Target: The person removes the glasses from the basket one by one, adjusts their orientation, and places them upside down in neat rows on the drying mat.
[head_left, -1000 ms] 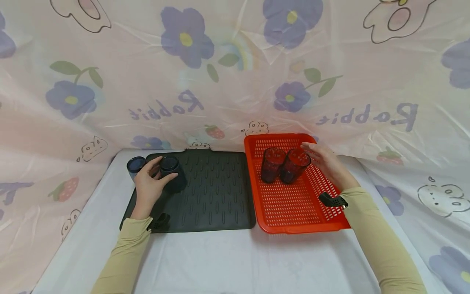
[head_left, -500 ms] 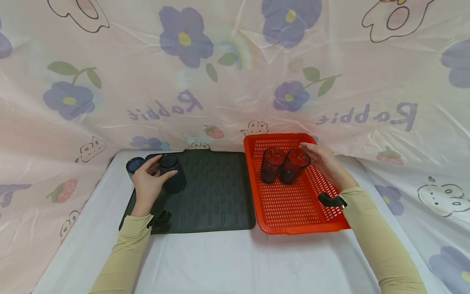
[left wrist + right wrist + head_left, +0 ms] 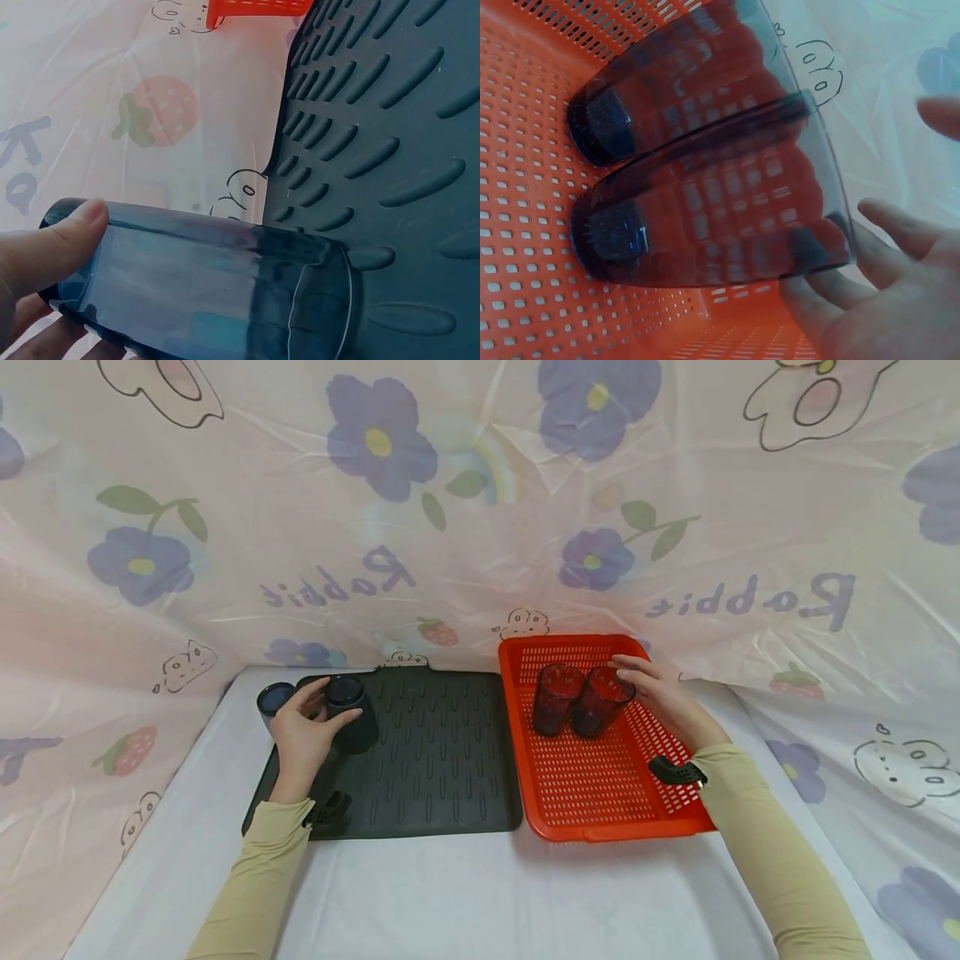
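Dark-tinted glass is seen in the right tumbler (image 3: 602, 703) of the red basket (image 3: 577, 789), long axis nearly upright. Its rim is found just left of the right hand (image 3: 670, 700), the nearer one, whose fingers are spread apart; whether the rim is touched cannot be told surely. Over the black mat (image 3: 442, 764), a dark-blue tumbler (image 3: 360, 727) is pinched near its top by the left hand (image 3: 302, 739).

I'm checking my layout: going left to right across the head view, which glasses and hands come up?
Far-left blue glass → left hand → gripped blue glass → first tinted glass in the red basket → second tinted glass there → right hand.
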Action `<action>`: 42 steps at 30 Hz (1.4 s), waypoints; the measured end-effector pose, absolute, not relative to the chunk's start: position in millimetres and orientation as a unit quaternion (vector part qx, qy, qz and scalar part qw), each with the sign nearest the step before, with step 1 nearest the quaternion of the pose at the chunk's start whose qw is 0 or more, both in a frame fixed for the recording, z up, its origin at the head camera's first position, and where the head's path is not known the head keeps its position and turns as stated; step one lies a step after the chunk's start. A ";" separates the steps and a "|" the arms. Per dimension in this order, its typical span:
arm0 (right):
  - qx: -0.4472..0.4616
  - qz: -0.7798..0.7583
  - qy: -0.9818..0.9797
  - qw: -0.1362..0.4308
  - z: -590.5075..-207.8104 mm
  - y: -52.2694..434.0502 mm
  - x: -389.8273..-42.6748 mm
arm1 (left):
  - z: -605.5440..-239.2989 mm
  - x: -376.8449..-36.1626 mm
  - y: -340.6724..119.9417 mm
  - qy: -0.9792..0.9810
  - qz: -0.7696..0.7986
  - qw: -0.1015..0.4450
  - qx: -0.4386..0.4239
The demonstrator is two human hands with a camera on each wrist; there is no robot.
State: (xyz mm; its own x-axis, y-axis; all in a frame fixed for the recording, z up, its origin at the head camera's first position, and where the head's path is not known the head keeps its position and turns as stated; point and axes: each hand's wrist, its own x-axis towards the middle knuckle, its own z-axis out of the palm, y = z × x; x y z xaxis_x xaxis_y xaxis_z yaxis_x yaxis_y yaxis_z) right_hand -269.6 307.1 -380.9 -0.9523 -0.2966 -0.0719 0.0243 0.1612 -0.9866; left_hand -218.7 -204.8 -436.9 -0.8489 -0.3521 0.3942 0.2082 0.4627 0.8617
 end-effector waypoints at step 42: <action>-0.080 -0.435 0.894 0.075 -383.7 304.3 -264.7 | -440.2 -207.2 -201.7 -0.786 -0.561 0.249 0.074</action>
